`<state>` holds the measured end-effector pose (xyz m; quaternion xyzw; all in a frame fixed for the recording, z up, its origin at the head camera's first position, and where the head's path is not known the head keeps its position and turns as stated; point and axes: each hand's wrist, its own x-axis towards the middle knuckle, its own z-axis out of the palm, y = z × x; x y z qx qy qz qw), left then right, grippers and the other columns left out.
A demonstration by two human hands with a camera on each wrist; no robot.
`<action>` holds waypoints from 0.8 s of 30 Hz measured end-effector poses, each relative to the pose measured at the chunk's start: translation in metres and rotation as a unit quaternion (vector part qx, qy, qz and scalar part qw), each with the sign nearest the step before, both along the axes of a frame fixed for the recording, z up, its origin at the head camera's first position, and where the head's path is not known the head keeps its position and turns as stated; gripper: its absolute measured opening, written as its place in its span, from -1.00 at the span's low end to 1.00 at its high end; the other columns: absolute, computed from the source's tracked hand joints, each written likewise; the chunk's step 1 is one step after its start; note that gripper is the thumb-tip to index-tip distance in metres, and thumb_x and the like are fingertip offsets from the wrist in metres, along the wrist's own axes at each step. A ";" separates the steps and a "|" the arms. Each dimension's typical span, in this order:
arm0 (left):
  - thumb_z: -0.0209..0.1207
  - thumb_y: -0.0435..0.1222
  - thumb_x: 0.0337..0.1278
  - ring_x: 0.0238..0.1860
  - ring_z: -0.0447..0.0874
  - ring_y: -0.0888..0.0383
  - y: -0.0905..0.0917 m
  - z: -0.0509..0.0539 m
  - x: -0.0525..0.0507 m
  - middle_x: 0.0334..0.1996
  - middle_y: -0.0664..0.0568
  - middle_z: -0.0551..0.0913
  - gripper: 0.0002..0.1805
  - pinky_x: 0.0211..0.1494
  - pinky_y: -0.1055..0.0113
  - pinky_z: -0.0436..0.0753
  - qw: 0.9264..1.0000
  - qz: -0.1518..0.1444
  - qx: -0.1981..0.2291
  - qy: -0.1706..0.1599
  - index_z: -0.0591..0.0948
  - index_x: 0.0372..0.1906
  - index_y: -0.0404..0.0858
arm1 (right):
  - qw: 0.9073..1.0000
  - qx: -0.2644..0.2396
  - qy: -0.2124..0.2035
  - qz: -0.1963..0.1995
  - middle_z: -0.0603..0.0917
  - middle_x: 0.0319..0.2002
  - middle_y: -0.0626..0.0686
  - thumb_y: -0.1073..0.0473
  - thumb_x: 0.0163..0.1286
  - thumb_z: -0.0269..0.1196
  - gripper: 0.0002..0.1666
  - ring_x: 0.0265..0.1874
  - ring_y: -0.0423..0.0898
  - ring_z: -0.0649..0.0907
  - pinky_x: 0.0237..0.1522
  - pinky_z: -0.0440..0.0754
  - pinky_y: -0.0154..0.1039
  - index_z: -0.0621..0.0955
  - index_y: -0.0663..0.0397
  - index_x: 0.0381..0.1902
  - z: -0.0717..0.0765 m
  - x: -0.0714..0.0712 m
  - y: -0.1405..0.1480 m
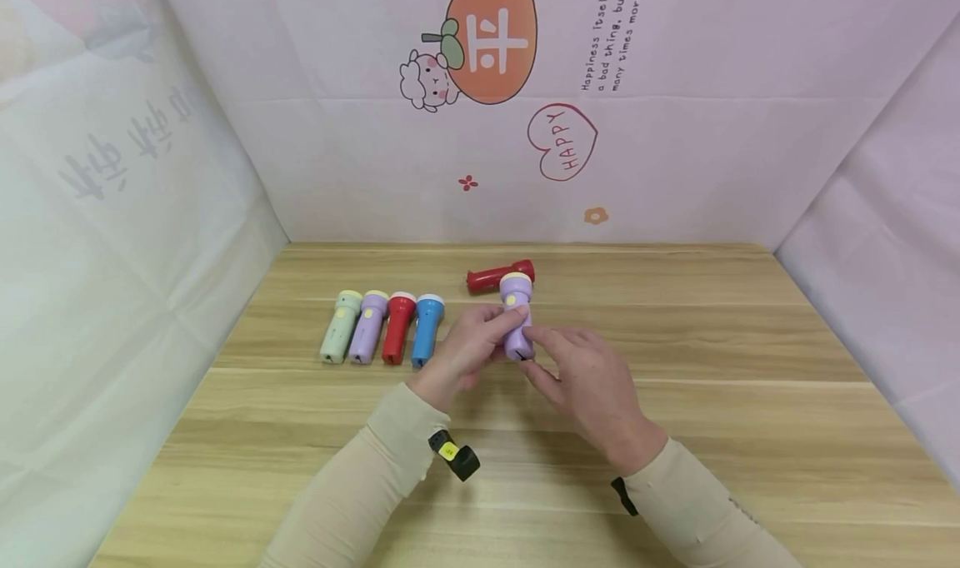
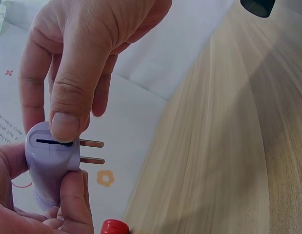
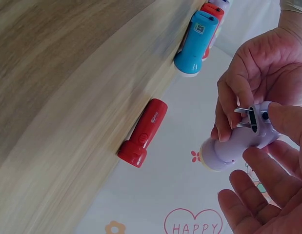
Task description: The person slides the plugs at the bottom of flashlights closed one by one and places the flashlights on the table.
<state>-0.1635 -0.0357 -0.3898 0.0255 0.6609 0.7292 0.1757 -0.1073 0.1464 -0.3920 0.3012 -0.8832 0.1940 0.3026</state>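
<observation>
A lilac rechargeable flashlight with a pale yellow rim is held above the table between both hands. My left hand grips its body from the left. At the tail end, the thumb of my right hand presses beside a black slot, while its index finger lies against the body. The right hand's other fingers spread loosely. Two metal plug prongs stick out from the flashlight's end in the left wrist view; the right wrist view shows these prongs too.
A red flashlight lies on its side behind the hands. Left of them, a row holds a pale green flashlight, a lilac one, a red one and a blue one on the wooden table. White printed cloth hangs behind.
</observation>
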 end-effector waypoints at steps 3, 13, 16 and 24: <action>0.20 -0.07 0.49 -0.21 0.69 0.20 0.000 0.001 0.001 -0.15 -0.06 0.73 -0.50 -0.06 0.40 0.70 1.000 -0.001 0.000 -0.001 0.62 0.14 -0.46 | 1.000 -0.001 0.000 -0.001 0.84 -0.12 0.06 0.11 0.10 0.64 -0.43 -0.16 0.03 0.80 -0.09 0.77 -0.04 0.72 0.09 0.07 0.000 0.000 0.000; 0.19 -0.08 0.51 -0.21 0.69 0.19 0.001 -0.001 0.003 -0.14 -0.07 0.72 -0.50 -0.07 0.40 0.70 1.000 -0.008 0.010 0.005 0.61 0.16 -0.48 | 1.000 -0.005 0.002 -0.003 0.85 -0.11 0.07 0.10 0.11 0.64 -0.45 -0.14 0.06 0.79 -0.12 0.78 -0.05 0.73 0.10 0.05 -0.001 0.001 0.000; 0.20 -0.08 0.50 -0.20 0.69 0.18 0.002 -0.002 0.003 -0.12 -0.08 0.72 -0.50 -0.06 0.39 0.70 1.000 -0.006 0.011 0.003 0.60 0.16 -0.47 | 1.000 -0.007 0.001 -0.004 0.84 -0.11 0.07 0.12 0.10 0.64 -0.45 -0.14 0.07 0.79 -0.12 0.78 -0.04 0.74 0.10 0.05 -0.001 0.001 0.000; 0.20 -0.08 0.50 -0.22 0.71 0.19 0.002 -0.001 0.004 -0.15 -0.07 0.72 -0.51 -0.07 0.39 0.71 1.000 -0.005 0.012 0.004 0.60 0.14 -0.46 | 1.000 -0.005 -0.008 -0.007 0.84 -0.10 0.05 0.13 0.10 0.65 -0.44 -0.12 0.05 0.79 -0.10 0.78 -0.06 0.73 0.08 0.07 0.001 0.003 0.001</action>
